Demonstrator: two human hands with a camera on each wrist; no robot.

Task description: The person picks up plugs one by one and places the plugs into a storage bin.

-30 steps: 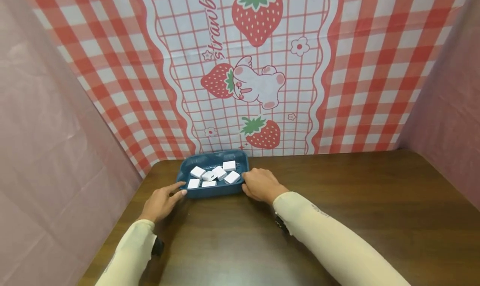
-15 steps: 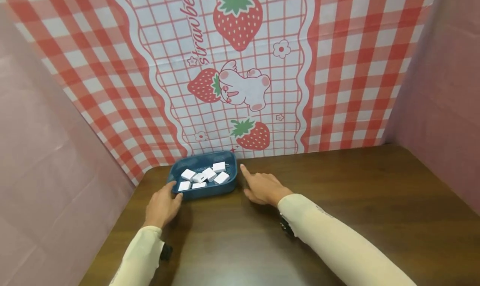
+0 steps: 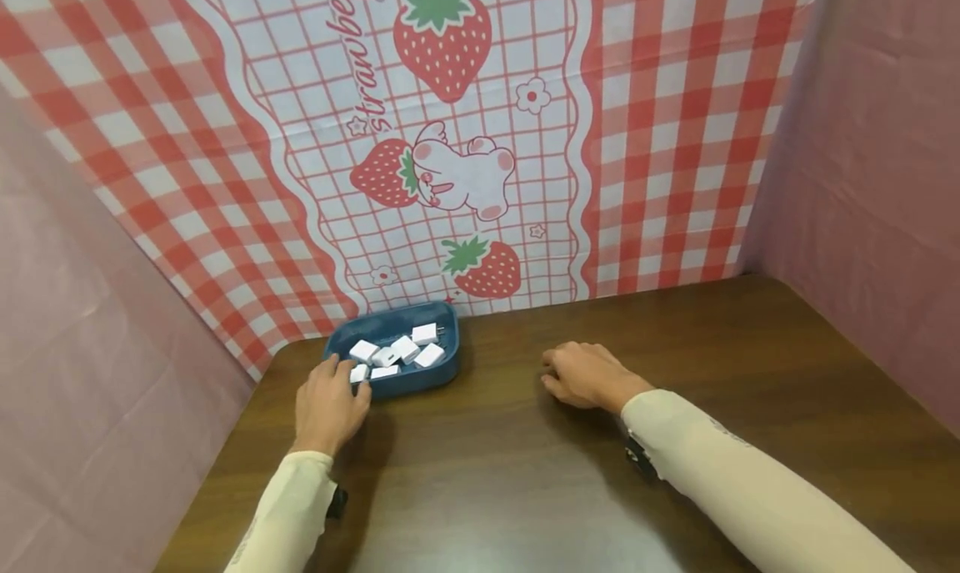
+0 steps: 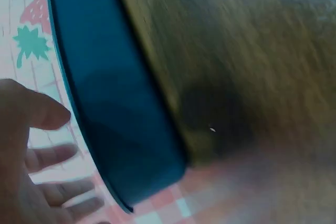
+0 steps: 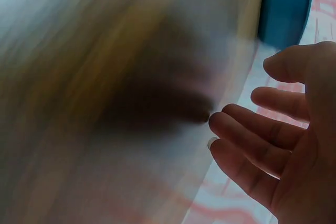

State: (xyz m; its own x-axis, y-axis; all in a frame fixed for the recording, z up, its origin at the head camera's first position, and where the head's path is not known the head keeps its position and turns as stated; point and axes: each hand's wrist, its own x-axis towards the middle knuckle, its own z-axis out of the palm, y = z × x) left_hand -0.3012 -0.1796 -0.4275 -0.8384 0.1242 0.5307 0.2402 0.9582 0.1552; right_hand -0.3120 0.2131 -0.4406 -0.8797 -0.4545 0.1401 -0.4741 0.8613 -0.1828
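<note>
A dark blue tray (image 3: 420,379) stands at the back left of the table. Several white charger plugs (image 3: 406,349) lie loose in it; one charger plug (image 3: 424,334) shows its prongs toward the right. My left hand (image 3: 330,404) is over the tray's near left corner, fingertips reaching past the rim beside a white charger plug (image 3: 359,374) that it partly covers. In the left wrist view the thumb (image 4: 50,113) and fingers are spread apart beside the tray wall (image 4: 115,103), holding nothing. My right hand (image 3: 588,374) hovers to the tray's right, fingers loosely bent with nothing in them.
The brown wooden table (image 3: 487,473) runs from the tray to the right. Behind it hangs a red-checked cloth (image 3: 675,139) with strawberries, close to the tray's far side. Pink cloth (image 3: 862,181) borders the right, and pink cloth (image 3: 90,306) the left.
My right hand has let go of the tray's right corner and moved away to the right. My left hand has shifted farther over the near left corner. The head view has turned right.
</note>
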